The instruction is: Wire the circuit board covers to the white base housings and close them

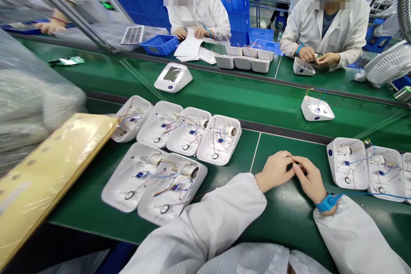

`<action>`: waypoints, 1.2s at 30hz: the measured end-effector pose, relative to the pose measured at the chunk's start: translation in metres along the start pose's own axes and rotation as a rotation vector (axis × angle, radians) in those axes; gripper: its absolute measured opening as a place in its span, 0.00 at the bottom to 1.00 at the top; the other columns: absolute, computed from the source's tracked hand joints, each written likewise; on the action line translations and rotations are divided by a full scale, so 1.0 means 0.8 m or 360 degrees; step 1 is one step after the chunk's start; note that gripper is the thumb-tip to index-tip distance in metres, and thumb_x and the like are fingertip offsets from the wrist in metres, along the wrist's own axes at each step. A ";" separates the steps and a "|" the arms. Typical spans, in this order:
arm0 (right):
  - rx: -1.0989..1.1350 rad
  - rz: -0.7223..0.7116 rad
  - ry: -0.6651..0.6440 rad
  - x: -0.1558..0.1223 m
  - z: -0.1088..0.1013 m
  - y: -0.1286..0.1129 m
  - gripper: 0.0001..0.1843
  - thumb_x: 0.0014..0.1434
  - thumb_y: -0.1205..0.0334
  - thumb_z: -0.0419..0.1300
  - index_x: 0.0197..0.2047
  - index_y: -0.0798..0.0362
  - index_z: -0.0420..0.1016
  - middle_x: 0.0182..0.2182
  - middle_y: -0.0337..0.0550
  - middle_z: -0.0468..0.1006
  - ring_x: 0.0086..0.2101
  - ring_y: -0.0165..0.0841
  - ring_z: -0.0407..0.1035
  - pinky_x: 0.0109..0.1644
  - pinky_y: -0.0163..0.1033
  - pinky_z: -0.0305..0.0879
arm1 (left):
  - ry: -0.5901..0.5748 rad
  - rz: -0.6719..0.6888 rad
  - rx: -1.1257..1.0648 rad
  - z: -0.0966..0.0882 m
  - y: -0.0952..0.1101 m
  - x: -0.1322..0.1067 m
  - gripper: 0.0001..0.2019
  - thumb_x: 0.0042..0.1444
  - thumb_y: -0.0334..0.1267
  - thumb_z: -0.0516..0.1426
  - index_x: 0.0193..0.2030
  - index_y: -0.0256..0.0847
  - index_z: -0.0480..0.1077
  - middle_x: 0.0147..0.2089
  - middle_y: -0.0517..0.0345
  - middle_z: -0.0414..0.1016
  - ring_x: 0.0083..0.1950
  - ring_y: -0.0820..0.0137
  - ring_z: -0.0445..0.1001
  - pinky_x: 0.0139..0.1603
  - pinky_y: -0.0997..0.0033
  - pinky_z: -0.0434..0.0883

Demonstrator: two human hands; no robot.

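My left hand [275, 170] and my right hand [308, 179] rest together on the green bench mat [282, 218], fingertips touching. Their fingers are curled and pinched around something too small to make out. A blue wrist strap [328, 202] circles my right wrist. To the left lie several open white device housings [219, 139] with coloured wires and small parts inside, two more [154, 182] nearer me. More open housings [348, 162] sit to the right of my hands.
A tan sheet in plastic wrap [41, 180] leans at the left. On the green conveyor [244, 94] sit a finished white monitor [173, 78] and a wired shell [316, 109]. Two people in white coats work opposite. A white fan [387, 65] stands at far right.
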State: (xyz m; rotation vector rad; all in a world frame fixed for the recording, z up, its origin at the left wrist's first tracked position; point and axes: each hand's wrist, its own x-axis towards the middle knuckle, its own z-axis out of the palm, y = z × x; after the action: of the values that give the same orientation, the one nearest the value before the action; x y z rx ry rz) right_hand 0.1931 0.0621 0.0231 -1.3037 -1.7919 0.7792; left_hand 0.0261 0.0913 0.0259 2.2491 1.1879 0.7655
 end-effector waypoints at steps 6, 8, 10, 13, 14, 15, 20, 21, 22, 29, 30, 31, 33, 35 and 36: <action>-0.0006 0.0008 -0.0013 0.000 -0.001 0.001 0.15 0.67 0.54 0.55 0.52 0.49 0.76 0.50 0.49 0.78 0.49 0.39 0.73 0.53 0.45 0.72 | -0.0008 0.0004 0.0004 -0.001 0.002 0.000 0.08 0.60 0.37 0.56 0.41 0.39 0.76 0.42 0.54 0.75 0.45 0.64 0.73 0.46 0.65 0.71; -0.0008 0.0004 -0.0008 0.000 -0.001 0.000 0.15 0.67 0.54 0.55 0.52 0.49 0.76 0.50 0.48 0.78 0.50 0.39 0.73 0.52 0.45 0.73 | -0.0006 0.0007 0.0003 -0.002 0.002 0.000 0.08 0.60 0.36 0.57 0.42 0.39 0.76 0.42 0.54 0.75 0.44 0.64 0.73 0.46 0.65 0.71; -0.0012 0.0000 0.0000 0.000 -0.001 -0.001 0.15 0.67 0.54 0.55 0.52 0.49 0.76 0.50 0.48 0.78 0.50 0.38 0.73 0.53 0.44 0.73 | -0.0002 0.0009 0.0001 -0.002 0.002 0.000 0.08 0.60 0.36 0.57 0.42 0.39 0.76 0.42 0.54 0.75 0.44 0.64 0.73 0.46 0.65 0.71; -0.0018 -0.0003 -0.0001 0.000 -0.001 -0.001 0.15 0.67 0.55 0.55 0.52 0.49 0.76 0.50 0.48 0.78 0.49 0.38 0.74 0.53 0.44 0.73 | -0.0003 0.0009 0.0003 -0.002 0.002 0.000 0.08 0.60 0.36 0.57 0.41 0.39 0.76 0.42 0.54 0.75 0.44 0.65 0.73 0.46 0.65 0.71; -0.0019 -0.0004 -0.0002 0.001 -0.001 -0.001 0.15 0.67 0.55 0.55 0.52 0.49 0.77 0.50 0.49 0.78 0.49 0.39 0.74 0.52 0.45 0.73 | -0.0004 0.0009 0.0007 -0.002 0.002 0.000 0.08 0.60 0.36 0.57 0.41 0.39 0.76 0.42 0.54 0.75 0.44 0.65 0.73 0.46 0.65 0.71; -0.0020 -0.0005 -0.0003 0.001 -0.001 -0.001 0.15 0.67 0.54 0.55 0.52 0.49 0.77 0.50 0.49 0.78 0.49 0.39 0.74 0.52 0.45 0.73 | -0.0006 0.0008 0.0012 -0.002 0.002 0.000 0.08 0.60 0.36 0.56 0.41 0.39 0.76 0.42 0.54 0.75 0.44 0.64 0.73 0.46 0.65 0.71; -0.0015 0.0010 0.0001 0.001 -0.001 -0.002 0.15 0.67 0.54 0.55 0.52 0.49 0.77 0.50 0.49 0.78 0.49 0.39 0.74 0.51 0.45 0.74 | -0.0017 0.0007 0.0018 -0.002 0.001 0.000 0.08 0.60 0.37 0.56 0.41 0.39 0.76 0.42 0.53 0.75 0.44 0.64 0.73 0.46 0.64 0.71; -0.0015 0.0008 0.0004 0.001 -0.001 -0.002 0.15 0.67 0.54 0.55 0.52 0.49 0.77 0.50 0.49 0.78 0.49 0.40 0.74 0.51 0.45 0.74 | -0.0018 0.0005 0.0017 -0.002 0.001 0.000 0.08 0.60 0.37 0.56 0.41 0.40 0.76 0.42 0.53 0.75 0.45 0.64 0.73 0.47 0.64 0.71; -0.0016 0.0006 0.0007 0.001 0.000 -0.002 0.15 0.67 0.54 0.55 0.52 0.48 0.77 0.50 0.49 0.78 0.49 0.40 0.74 0.50 0.45 0.74 | -0.0019 0.0004 0.0018 -0.002 0.001 0.000 0.08 0.60 0.37 0.56 0.41 0.40 0.76 0.42 0.53 0.75 0.45 0.64 0.73 0.47 0.64 0.71; -0.0011 0.0015 0.0002 0.000 0.000 -0.001 0.15 0.67 0.54 0.55 0.52 0.49 0.76 0.50 0.49 0.78 0.49 0.39 0.74 0.50 0.44 0.74 | -0.0009 0.0000 0.0020 -0.003 0.003 0.000 0.08 0.61 0.37 0.56 0.40 0.40 0.76 0.42 0.54 0.75 0.45 0.64 0.73 0.47 0.64 0.71; -0.0010 0.0016 0.0000 0.000 0.000 -0.001 0.15 0.67 0.54 0.55 0.52 0.49 0.76 0.51 0.49 0.78 0.49 0.39 0.74 0.50 0.44 0.74 | -0.0008 0.0000 0.0019 -0.003 0.003 0.001 0.08 0.61 0.37 0.56 0.40 0.40 0.76 0.42 0.53 0.75 0.45 0.64 0.73 0.47 0.64 0.71; -0.0009 0.0016 -0.0002 0.000 0.000 -0.001 0.15 0.67 0.54 0.55 0.52 0.49 0.76 0.51 0.49 0.78 0.50 0.39 0.74 0.50 0.44 0.74 | -0.0008 0.0000 0.0017 -0.003 0.003 0.001 0.08 0.61 0.37 0.56 0.40 0.40 0.76 0.42 0.53 0.75 0.45 0.64 0.73 0.46 0.64 0.71; -0.0010 0.0015 -0.0006 0.001 -0.001 -0.002 0.15 0.67 0.54 0.55 0.52 0.49 0.76 0.51 0.49 0.78 0.50 0.40 0.74 0.50 0.45 0.74 | -0.0009 -0.0001 0.0014 -0.003 0.003 0.001 0.08 0.61 0.38 0.56 0.41 0.39 0.76 0.42 0.53 0.75 0.45 0.64 0.73 0.46 0.64 0.72; -0.0013 0.0014 -0.0003 0.001 -0.001 -0.002 0.15 0.67 0.54 0.55 0.52 0.49 0.77 0.51 0.49 0.78 0.50 0.40 0.74 0.50 0.45 0.74 | -0.0012 -0.0005 0.0011 -0.003 0.003 0.001 0.09 0.61 0.38 0.55 0.41 0.40 0.76 0.42 0.53 0.75 0.45 0.64 0.73 0.47 0.63 0.72; -0.0015 0.0014 -0.0001 0.001 -0.001 -0.003 0.15 0.67 0.54 0.55 0.52 0.48 0.77 0.51 0.49 0.78 0.50 0.40 0.74 0.50 0.45 0.74 | -0.0012 -0.0007 0.0010 -0.003 0.003 0.001 0.09 0.61 0.38 0.55 0.41 0.40 0.76 0.42 0.53 0.75 0.45 0.64 0.73 0.47 0.63 0.72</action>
State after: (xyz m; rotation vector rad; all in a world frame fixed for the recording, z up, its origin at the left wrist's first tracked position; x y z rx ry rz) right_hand 0.1924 0.0622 0.0254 -1.3183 -1.7934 0.7773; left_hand 0.0260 0.0908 0.0296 2.2519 1.1929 0.7516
